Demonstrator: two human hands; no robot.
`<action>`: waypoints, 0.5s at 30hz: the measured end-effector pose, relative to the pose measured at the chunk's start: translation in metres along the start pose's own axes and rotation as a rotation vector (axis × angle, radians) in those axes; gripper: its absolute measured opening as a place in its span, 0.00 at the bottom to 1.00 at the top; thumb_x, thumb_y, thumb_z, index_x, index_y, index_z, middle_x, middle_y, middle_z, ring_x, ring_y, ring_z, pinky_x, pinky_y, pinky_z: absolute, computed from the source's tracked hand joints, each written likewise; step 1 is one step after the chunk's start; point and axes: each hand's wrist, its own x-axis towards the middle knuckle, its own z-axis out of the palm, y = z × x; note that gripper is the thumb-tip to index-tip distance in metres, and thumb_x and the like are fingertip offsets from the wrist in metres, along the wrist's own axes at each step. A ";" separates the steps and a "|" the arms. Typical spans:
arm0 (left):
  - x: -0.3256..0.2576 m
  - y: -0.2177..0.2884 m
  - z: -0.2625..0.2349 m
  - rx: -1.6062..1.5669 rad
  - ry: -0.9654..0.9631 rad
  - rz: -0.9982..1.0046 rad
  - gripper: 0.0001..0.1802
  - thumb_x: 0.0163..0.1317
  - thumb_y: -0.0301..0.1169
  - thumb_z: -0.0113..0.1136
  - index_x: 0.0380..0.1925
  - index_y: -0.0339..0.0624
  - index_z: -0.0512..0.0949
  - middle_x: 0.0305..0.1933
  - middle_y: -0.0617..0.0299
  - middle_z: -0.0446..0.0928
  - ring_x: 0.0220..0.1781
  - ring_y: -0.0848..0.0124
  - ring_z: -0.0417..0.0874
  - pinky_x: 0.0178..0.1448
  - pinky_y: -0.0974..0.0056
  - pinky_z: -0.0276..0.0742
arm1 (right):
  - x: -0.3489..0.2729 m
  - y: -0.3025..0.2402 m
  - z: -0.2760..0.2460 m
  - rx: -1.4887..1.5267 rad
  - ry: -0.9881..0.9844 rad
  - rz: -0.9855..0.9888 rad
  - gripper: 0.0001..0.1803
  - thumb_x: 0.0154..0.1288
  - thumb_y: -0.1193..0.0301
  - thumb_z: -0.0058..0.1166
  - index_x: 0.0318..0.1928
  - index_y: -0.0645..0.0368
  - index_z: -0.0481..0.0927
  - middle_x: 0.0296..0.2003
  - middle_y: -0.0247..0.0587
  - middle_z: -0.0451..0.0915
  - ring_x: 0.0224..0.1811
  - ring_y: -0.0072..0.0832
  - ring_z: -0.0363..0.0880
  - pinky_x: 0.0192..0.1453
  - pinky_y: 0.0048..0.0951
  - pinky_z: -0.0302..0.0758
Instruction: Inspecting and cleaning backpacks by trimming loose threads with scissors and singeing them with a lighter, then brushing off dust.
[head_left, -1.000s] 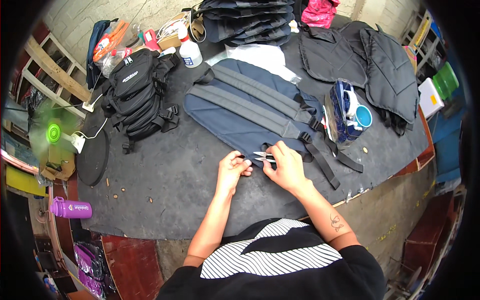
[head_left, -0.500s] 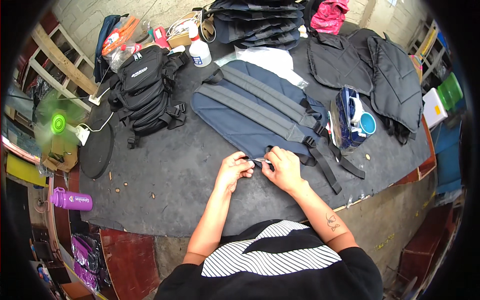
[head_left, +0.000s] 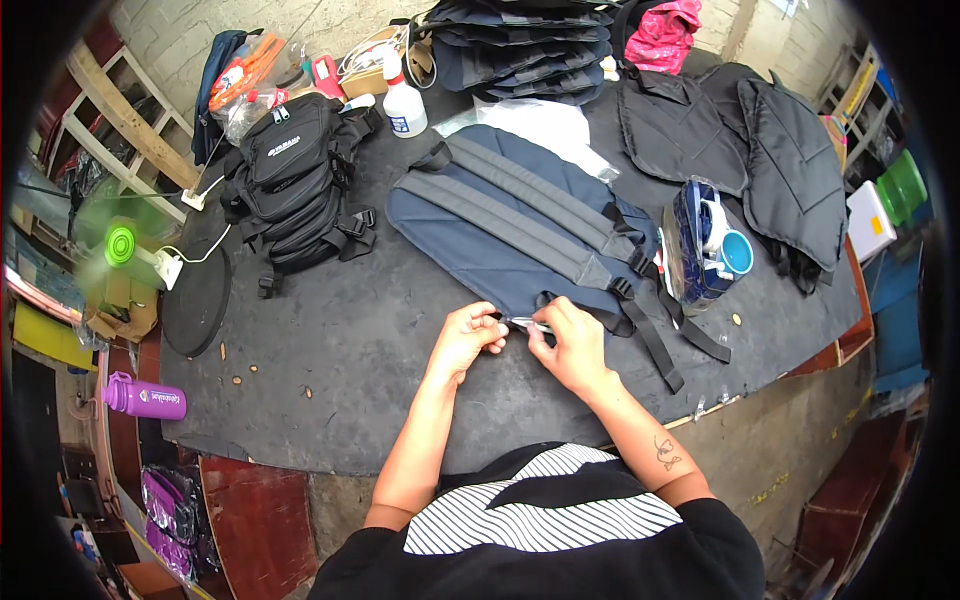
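A navy backpack panel [head_left: 440,233] with two grey padded straps [head_left: 500,227] lies slantwise on the black-topped table, its near corner toward me. My left hand [head_left: 465,342] pinches the edge at that corner, thumb against fingers. Closed close beside it, my right hand [head_left: 574,345] grips a small slim silvery tool [head_left: 523,322] whose tip points at the pinched edge. The fingers cover most of the tool, so its exact kind does not show. Black webbing ends with buckles [head_left: 622,287] trail off the panel to the right of my right hand.
On the left stand a black bag [head_left: 290,190], a purple bottle [head_left: 145,397] and a spinning green fan [head_left: 120,245]. A spray bottle [head_left: 404,105] and stacked dark pieces [head_left: 520,50] are behind. To the right are a clear pouch with a blue-rimmed roll [head_left: 736,252] and black padded panels [head_left: 795,170].
The view has shifted slightly. My right hand has drawn a little apart from the left, and more of the silvery tool shows between them. The panel stays in place.
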 end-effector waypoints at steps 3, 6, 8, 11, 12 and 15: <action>0.001 0.003 0.008 -0.046 0.043 -0.036 0.15 0.57 0.24 0.62 0.43 0.32 0.72 0.33 0.59 0.79 0.32 0.71 0.82 0.38 0.69 0.79 | -0.007 0.003 0.005 0.512 0.071 0.461 0.09 0.62 0.71 0.53 0.40 0.61 0.72 0.28 0.34 0.72 0.25 0.21 0.70 0.28 0.25 0.68; -0.002 0.005 0.011 -0.086 0.091 -0.018 0.11 0.59 0.26 0.61 0.40 0.34 0.74 0.34 0.58 0.79 0.35 0.69 0.82 0.41 0.68 0.80 | -0.001 -0.003 -0.019 1.270 -0.391 1.036 0.09 0.70 0.67 0.42 0.45 0.59 0.66 0.29 0.37 0.72 0.22 0.18 0.63 0.26 0.21 0.64; 0.004 -0.005 0.009 -0.087 0.066 0.046 0.11 0.59 0.27 0.61 0.40 0.34 0.74 0.34 0.58 0.79 0.36 0.68 0.83 0.42 0.67 0.81 | -0.001 -0.002 -0.020 1.390 -0.478 1.126 0.08 0.70 0.68 0.42 0.43 0.59 0.66 0.29 0.38 0.72 0.23 0.19 0.64 0.26 0.21 0.64; 0.008 -0.010 0.011 -0.129 0.031 0.082 0.10 0.60 0.25 0.59 0.40 0.34 0.74 0.34 0.58 0.79 0.37 0.68 0.83 0.45 0.65 0.81 | -0.003 0.003 -0.017 1.414 -0.550 1.184 0.07 0.68 0.69 0.41 0.41 0.58 0.65 0.27 0.38 0.71 0.21 0.18 0.63 0.22 0.19 0.61; 0.010 -0.010 0.013 -0.127 0.026 0.081 0.10 0.60 0.25 0.59 0.40 0.34 0.74 0.34 0.58 0.79 0.37 0.68 0.83 0.45 0.65 0.81 | -0.002 0.007 -0.018 1.370 -0.547 1.174 0.06 0.68 0.69 0.42 0.40 0.58 0.65 0.26 0.38 0.72 0.19 0.18 0.63 0.21 0.19 0.61; 0.010 -0.005 0.018 -0.267 0.024 0.067 0.06 0.59 0.21 0.57 0.37 0.33 0.75 0.33 0.60 0.78 0.36 0.70 0.82 0.44 0.66 0.81 | 0.001 0.015 -0.019 1.326 -0.516 1.160 0.06 0.67 0.69 0.43 0.38 0.59 0.66 0.25 0.40 0.75 0.16 0.17 0.63 0.16 0.18 0.58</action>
